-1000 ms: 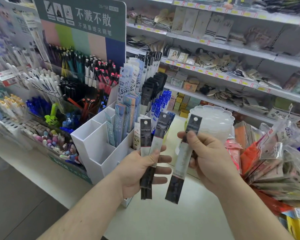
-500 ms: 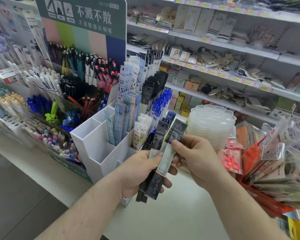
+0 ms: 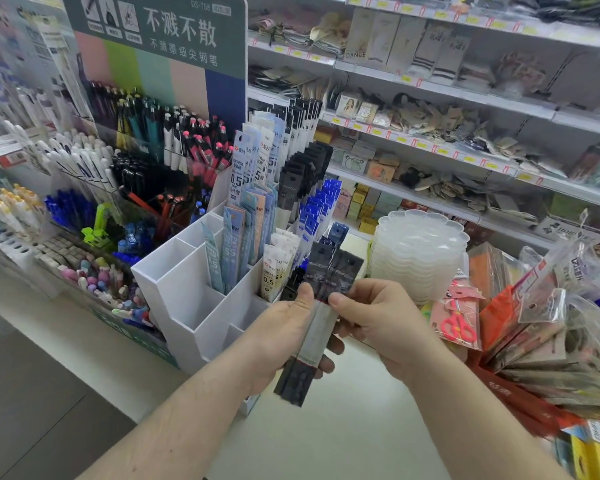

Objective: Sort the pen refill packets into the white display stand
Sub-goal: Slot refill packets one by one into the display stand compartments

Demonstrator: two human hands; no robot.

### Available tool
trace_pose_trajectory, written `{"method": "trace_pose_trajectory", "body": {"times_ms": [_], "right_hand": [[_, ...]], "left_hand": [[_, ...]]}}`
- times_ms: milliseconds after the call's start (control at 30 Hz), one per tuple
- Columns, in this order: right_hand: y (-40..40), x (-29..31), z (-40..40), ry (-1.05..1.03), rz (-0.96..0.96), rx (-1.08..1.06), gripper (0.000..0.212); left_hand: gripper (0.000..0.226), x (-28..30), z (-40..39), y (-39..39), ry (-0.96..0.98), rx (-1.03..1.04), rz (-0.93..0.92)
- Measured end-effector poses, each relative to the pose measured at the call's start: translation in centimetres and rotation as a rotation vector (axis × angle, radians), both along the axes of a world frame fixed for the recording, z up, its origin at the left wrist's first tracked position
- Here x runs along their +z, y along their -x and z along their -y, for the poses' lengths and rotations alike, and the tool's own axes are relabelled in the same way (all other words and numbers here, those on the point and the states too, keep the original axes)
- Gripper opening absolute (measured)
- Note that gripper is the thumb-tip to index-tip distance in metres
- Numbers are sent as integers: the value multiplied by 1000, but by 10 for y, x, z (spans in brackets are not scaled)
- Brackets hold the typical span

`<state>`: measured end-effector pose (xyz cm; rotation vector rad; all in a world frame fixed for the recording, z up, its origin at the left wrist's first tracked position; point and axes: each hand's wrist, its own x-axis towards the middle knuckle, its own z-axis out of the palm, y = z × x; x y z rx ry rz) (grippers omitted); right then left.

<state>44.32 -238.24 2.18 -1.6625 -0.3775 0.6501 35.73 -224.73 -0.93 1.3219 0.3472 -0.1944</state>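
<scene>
While we look down over the white counter (image 3: 343, 427), we see both hands brought together on a small bunch of black refill packets (image 3: 317, 327), held tilted just in front of the white stand (image 3: 184, 299). Our left hand (image 3: 278, 341) cradles the bunch from below, thumb pressed on its face and fingers curled behind. Our right hand (image 3: 381, 320) pinches the same bunch near its upper part, thumb on the front. The dark header cards fan out above the thumbs, and the lower ends stick out beneath the left palm. Blue, pale and black packets (image 3: 253, 202) already stand upright in the rear compartments of the stand, while its nearest front slots show bare white walls. A stack of clear plastic dishes (image 3: 420, 251) sits behind our right hand, with bagged goods (image 3: 548, 327) heaped to its right.
</scene>
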Motion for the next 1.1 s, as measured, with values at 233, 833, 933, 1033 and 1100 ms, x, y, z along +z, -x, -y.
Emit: {"method": "trace_pose_trajectory", "body": {"times_ms": [233,833,933,1033,1100], "right_hand": [[2,-9,-4,46,125,41,13],[-18,2,-19,-155,-108,-37,21],[-30,23,-19,-116,-29,-88,14],[-55,49,-25,-154,130,-252,14],[-69,59,-40,-140,280,-294,16]], "left_hand": [[15,6,-2,9,-107,-176,-14],[29,13,-22,21,-326,-42,5],[22,20,-27,21,-433,39,-42],[13,25,-37,24,-484,191,-44],[13,28,-41,24,-445,268,-17]]}}
